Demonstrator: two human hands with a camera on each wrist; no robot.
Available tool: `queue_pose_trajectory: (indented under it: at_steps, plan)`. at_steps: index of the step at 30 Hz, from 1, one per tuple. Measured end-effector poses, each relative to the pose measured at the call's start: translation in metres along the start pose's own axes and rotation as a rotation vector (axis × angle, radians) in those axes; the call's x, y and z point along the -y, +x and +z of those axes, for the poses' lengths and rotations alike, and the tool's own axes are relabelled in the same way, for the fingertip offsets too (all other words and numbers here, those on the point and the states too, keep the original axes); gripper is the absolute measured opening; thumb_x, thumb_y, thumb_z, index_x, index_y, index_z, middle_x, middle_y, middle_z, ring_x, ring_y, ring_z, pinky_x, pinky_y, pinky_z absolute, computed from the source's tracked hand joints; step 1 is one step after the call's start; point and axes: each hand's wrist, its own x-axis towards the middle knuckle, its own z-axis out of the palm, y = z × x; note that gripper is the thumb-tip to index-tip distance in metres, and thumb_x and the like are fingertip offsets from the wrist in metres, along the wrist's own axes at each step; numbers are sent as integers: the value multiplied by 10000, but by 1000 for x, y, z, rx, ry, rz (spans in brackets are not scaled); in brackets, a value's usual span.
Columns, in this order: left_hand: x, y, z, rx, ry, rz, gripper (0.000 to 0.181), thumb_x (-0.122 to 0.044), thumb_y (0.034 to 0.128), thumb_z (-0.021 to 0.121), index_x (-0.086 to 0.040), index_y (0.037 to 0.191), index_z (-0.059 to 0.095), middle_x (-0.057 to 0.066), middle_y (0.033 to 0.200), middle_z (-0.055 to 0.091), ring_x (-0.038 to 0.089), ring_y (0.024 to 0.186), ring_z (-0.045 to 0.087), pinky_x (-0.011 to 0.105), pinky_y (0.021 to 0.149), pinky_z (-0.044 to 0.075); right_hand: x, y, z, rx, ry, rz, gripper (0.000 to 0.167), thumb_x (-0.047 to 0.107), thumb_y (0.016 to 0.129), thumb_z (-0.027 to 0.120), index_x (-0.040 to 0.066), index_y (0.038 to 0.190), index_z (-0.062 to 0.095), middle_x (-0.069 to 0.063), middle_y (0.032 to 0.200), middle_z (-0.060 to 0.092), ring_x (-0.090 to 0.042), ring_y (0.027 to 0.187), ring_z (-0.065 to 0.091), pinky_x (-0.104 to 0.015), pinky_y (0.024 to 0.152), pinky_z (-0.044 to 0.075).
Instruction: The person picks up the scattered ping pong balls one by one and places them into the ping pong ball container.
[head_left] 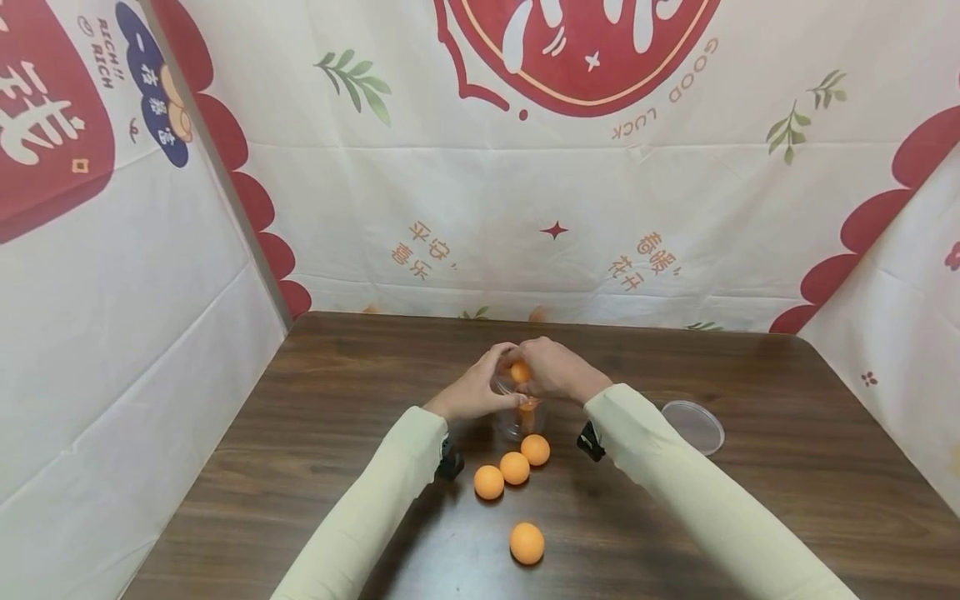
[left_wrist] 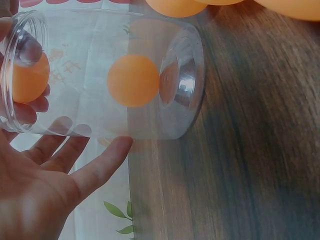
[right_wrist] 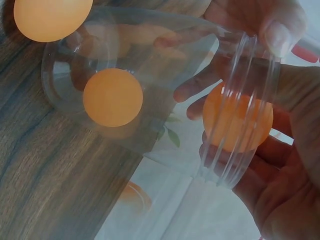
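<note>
Printed white cloth (head_left: pixel 465 192) hangs behind the table and along both sides, with red scalloped borders and green leaf prints; before it lies a dark wood-grain table (head_left: pixel 300 500); 2 pale sleeves (head_left: pixel 360 517) reach in from the near edge, the right one crossing in front of part of a clear round lid (head_left: pixel 696 425) that lies flat on the table; between the hands, near the far side of the table, a clear jar (left_wrist: pixel 80 30) stands upright, its mouth largely hidden from the head view by fingers; the left hand (head_left: pixel 480 388) grips the jar near its threaded rim, fingers curled round the wall; the right hand (head_left: pixel 558 371) pinches 1 orange ball (right_wrist: pixel 235 120) within the mouth; black wrist devices (head_left: pixel 450 460) sit at both cuffs; 1 more ball (right_wrist: pixel 113 97) is low inside the jar; just outside its near side, 3 loose balls (head_left: pixel 515 468) form a slanting row close together; 1 single ball (head_left: pixel 527 543) lies apart from them, nearer the person.
</note>
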Motion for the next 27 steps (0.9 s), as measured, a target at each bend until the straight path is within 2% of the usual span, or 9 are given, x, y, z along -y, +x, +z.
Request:
queue_pose_trajectory:
  at_steps: [7,11,14,21,27]
  plan:
    - [0,-1,0,-4,-4,10,771,-285,875,660,-171,1478,193,90,1461,318,165,985,571,307,849,494,0,1,1,1,19,15,358,98,762,763,46,1108,690,-29,883,651,-153,706,496,-290,633,439]
    - [1,0,0,1,-7,15,773,-277,877,658,-187,1483,188,84,1466,315,171,1031,562,321,868,489,-1,1,1,15,66,23,370,85,786,757,48,1146,679,-69,1015,692,-208,842,624,-328,723,521]
    - [1,1,0,20,-22,18,773,-267,885,651,-203,1490,174,83,1473,306,175,1013,585,321,864,495,-1,0,1,33,91,29,396,97,792,764,51,1173,668,-109,1114,682,-267,968,647,-376,812,534]
    - [0,0,0,33,-41,17,759,-263,883,654,-207,1477,186,84,1463,299,156,975,608,286,841,504,-2,-1,2,25,65,5,396,108,789,766,52,1169,669,-125,1103,674,-275,961,639,-378,816,525]
    - [-2,-1,-1,32,-31,1,774,-278,883,656,-211,1486,175,84,1468,297,157,986,595,296,849,499,-2,0,1,35,63,21,389,106,798,757,64,1174,667,-125,1094,666,-275,958,634,-375,808,524]
